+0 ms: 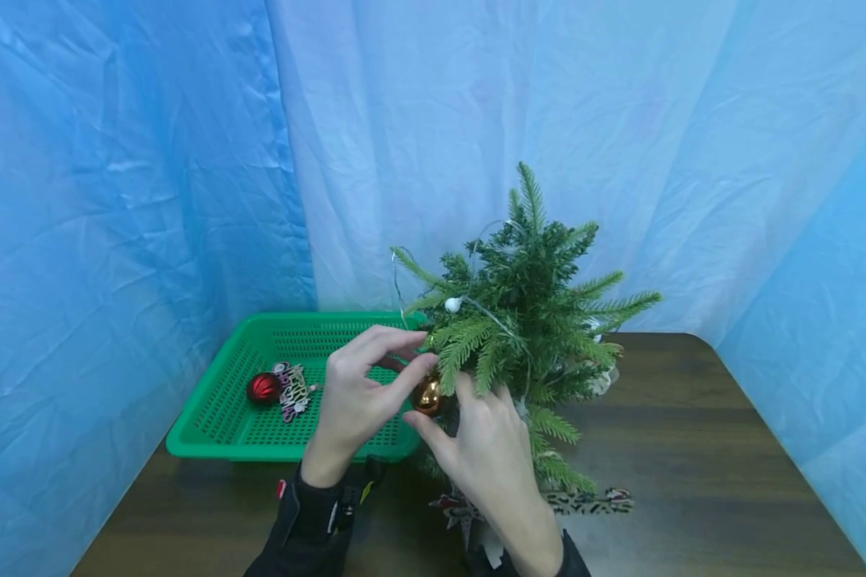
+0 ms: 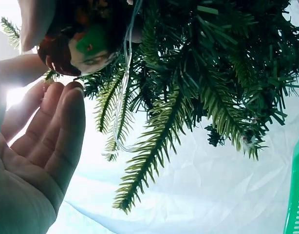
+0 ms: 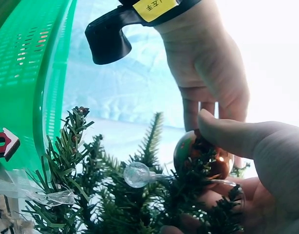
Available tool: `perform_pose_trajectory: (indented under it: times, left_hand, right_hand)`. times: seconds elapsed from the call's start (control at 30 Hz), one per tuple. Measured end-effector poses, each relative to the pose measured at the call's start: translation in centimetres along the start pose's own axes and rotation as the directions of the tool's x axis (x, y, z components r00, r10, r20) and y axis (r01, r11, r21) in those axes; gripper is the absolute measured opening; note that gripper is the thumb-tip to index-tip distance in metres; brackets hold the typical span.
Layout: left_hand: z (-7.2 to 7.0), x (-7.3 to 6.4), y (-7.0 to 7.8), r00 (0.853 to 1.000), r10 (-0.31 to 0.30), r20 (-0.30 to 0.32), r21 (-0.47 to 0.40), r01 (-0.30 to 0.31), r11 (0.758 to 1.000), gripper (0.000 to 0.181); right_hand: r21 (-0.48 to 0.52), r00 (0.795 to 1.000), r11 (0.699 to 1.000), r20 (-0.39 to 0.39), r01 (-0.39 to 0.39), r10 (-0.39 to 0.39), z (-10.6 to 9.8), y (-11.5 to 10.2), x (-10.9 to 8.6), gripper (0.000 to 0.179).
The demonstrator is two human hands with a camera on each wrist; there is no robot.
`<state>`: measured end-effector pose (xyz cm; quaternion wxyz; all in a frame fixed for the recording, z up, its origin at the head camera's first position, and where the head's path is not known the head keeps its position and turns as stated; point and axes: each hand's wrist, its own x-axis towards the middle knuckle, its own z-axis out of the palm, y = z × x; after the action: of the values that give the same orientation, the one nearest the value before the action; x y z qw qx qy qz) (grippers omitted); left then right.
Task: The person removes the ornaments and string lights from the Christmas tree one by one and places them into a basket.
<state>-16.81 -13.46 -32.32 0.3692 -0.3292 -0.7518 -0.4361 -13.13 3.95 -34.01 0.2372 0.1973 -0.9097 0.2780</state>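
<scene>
A shiny copper-gold bauble (image 1: 427, 396) is at the left side of a small artificial Christmas tree (image 1: 541, 296). My right hand (image 1: 494, 449) holds it, thumb on one side and fingers on the other, partly hidden among the branches. From the left, my left hand (image 1: 364, 393) reaches to the bauble's top, with thumb and index fingertip close together there. In the left wrist view, the other fingers of the left hand (image 2: 47, 141) stretch below the bauble (image 2: 86, 48). Green needles cover part of the bauble (image 3: 208, 156) in the right wrist view.
A green plastic basket (image 1: 209, 401) stands left of the tree, holding a red bauble (image 1: 263, 389) and a lettered ornament (image 1: 293, 393). A wire with a white ball (image 1: 453, 304) runs through the branches. A star ornament (image 1: 463, 513) and a patterned strip (image 1: 588, 502) are at the tree's foot.
</scene>
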Motion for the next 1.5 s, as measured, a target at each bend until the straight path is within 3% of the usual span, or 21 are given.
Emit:
perform_pose_trajectory:
  times: [0.87,1.5]
  left_hand:
    - [-0.6,-0.2,-0.8,0.994,0.005,0.110,0.077,-0.014,0.997,0.019]
    - [-1.0,-0.4,-1.8,0.983,0.016,0.183,0.030,-0.022,0.999,0.022]
  right_hand:
    - [0.020,0.998,0.998,-0.004,0.055,-0.055,-0.1,0.2,0.0,0.064]
    - [0.036,0.998,0.998,0.027,0.059,-0.060,-0.3,0.2,0.0,0.063]
